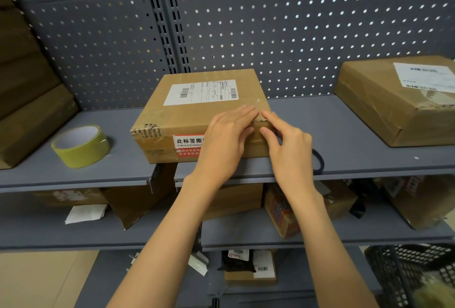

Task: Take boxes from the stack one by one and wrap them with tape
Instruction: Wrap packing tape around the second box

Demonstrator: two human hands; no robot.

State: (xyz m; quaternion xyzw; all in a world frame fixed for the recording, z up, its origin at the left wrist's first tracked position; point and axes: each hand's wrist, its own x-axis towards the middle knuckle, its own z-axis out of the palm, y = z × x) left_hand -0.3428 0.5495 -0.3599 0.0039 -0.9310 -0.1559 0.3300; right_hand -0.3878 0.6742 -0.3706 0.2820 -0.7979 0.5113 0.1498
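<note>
Head view. At frame centre a cardboard box [197, 115] with a shipping label [200, 91] sits on the grey shelf [344, 135], its front edge flush with the shelf lip. The left hand [225, 140] lies flat, fingers straight, across the box's near right corner; the right hand [289, 146] presses beside it with relaxed fingers, probably smoothing clear tape. The tape roll [80, 146] rests at left, within reach. Any tape strip is too transparent to confirm; the red sticker [188, 146] is partly covered.

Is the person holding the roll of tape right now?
No. The tape roll sits alone on the shelf, left of the box, while the left hand and right hand press the box's front right corner.
</note>
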